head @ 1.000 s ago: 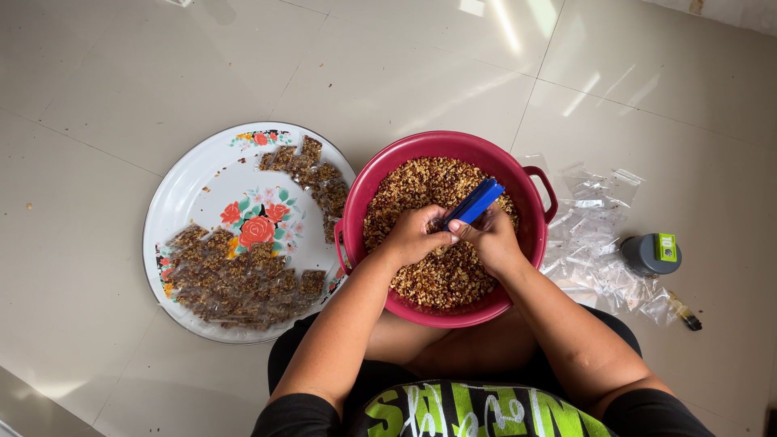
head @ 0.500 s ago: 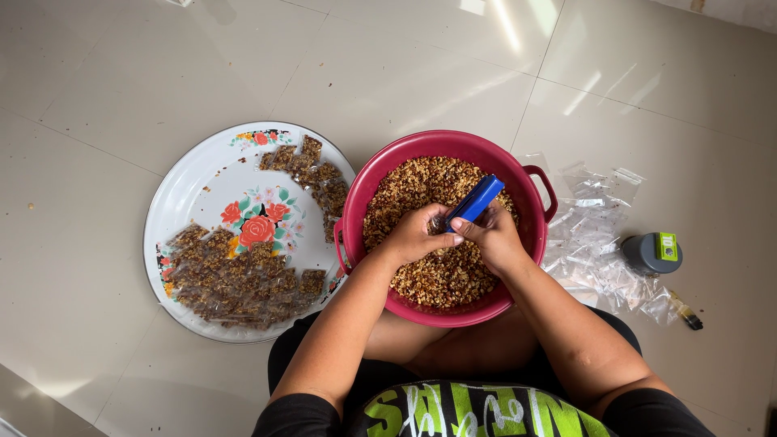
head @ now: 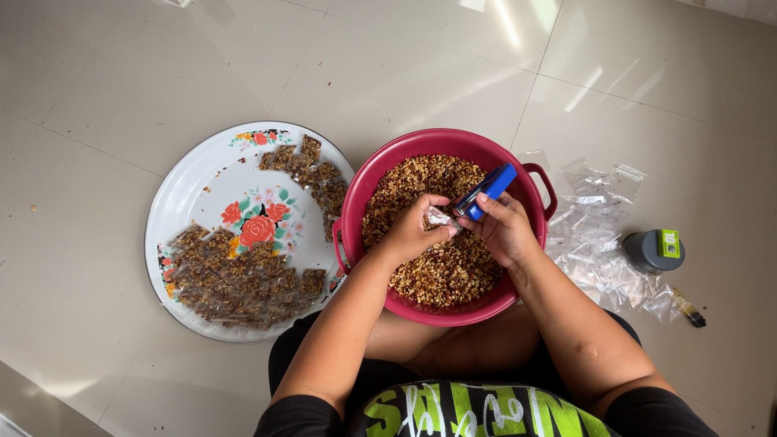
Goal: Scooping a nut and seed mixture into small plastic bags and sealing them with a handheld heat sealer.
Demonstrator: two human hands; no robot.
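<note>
Over the round dark-pink plastic basin (head: 354, 212) of brown crumbly mix, the left hand (head: 414, 231) pinches a small clear filled packet (head: 439, 217) so spills fall back in, while the right hand (head: 506, 231) closes, apparently, around a blue stapler (head: 487, 191) whose long axis slants up-right, mouth toward the packet.

Blue stapler (head: 486, 192), maroon basin (head: 360, 194), white tray (head: 186, 190) w/ red-rose print, grey tub (head: 651, 251), beige tiles (head: 121, 73).

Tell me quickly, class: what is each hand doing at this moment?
Left hand: closed, pinching a small clear plastic packet over the round red plastic basin.
Right hand: closed around a blue stapler.
</note>
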